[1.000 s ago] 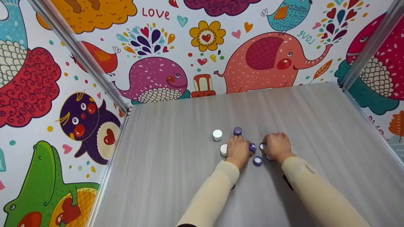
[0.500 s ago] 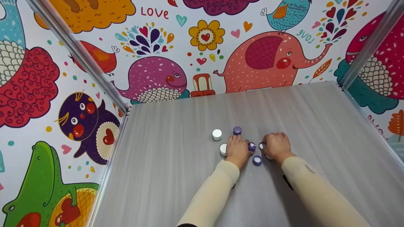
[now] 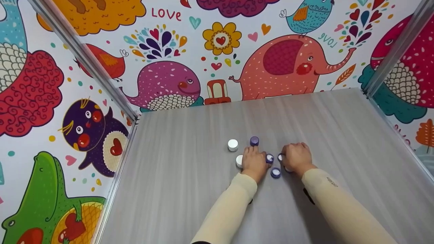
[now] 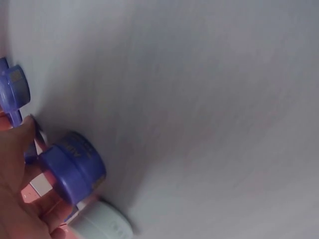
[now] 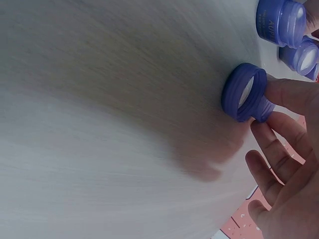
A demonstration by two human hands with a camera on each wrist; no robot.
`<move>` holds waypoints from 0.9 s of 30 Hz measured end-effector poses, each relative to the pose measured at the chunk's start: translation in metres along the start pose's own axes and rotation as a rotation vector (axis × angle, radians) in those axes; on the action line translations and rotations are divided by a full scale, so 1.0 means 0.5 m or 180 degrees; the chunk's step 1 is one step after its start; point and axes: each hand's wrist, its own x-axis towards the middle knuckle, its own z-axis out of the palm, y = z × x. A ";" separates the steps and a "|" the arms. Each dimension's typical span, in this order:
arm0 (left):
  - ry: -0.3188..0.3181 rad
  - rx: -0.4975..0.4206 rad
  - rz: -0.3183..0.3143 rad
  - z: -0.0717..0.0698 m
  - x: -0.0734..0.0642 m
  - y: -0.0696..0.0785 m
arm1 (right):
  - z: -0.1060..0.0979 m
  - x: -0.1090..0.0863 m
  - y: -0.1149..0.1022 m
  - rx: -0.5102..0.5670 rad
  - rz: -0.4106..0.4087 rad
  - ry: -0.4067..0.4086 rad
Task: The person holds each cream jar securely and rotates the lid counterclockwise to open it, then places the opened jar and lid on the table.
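Note:
My left hand [image 3: 255, 163] holds an open purple cosmetic jar [image 3: 270, 158] between thumb and fingers. Just past its fingertips stands a capped purple jar [image 3: 254, 141], seen from the side in the left wrist view. Right of the left hand, my right hand [image 3: 298, 157] pinches a purple jar lid [image 5: 244, 92], whose white inside faces out. Another purple piece [image 5: 263, 109] sits right behind this lid, partly hidden by the fingers. The remaining right fingers are loosely bent. Between the hands, nearer my body, stands another open purple jar [image 3: 275, 173] with white inside.
A white jar [image 3: 233, 145] stands to the left, and a second white jar [image 3: 239, 161] is partly covered by the left hand. Everything rests on a grey wood-grain table [image 3: 176, 176]. Cartoon-printed panels [image 3: 223, 51] rise along its back and sides, with metal posts [image 3: 84, 61] at the corners.

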 end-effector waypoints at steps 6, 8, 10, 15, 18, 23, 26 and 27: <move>0.0030 0.0000 -0.0063 0.001 -0.001 0.001 | 0.001 0.000 0.002 0.0000 0.0024 0.0001; 0.0037 0.0003 -0.0059 0.001 -0.001 0.001 | 0.002 -0.001 0.004 -0.0005 0.0036 -0.0007; 0.0036 0.0017 -0.0041 0.002 0.000 0.002 | 0.003 -0.001 0.006 -0.0017 0.0048 -0.0019; 0.0056 0.0031 -0.0010 0.001 -0.001 0.003 | 0.004 -0.002 0.010 -0.0024 0.0052 -0.0031; 0.0066 0.0011 -0.0019 0.001 -0.001 0.001 | 0.003 -0.001 0.010 -0.0020 0.0038 -0.0036; 0.0048 -0.0001 -0.0024 0.005 -0.002 -0.001 | 0.003 0.002 0.008 -0.0018 0.0036 -0.0060; 0.0026 -0.0016 -0.0038 0.007 -0.003 -0.002 | 0.004 0.004 0.007 -0.0017 0.0041 -0.0085; 0.0019 -0.0025 -0.0043 0.008 -0.003 -0.002 | 0.005 0.004 0.007 -0.0015 0.0045 -0.0092</move>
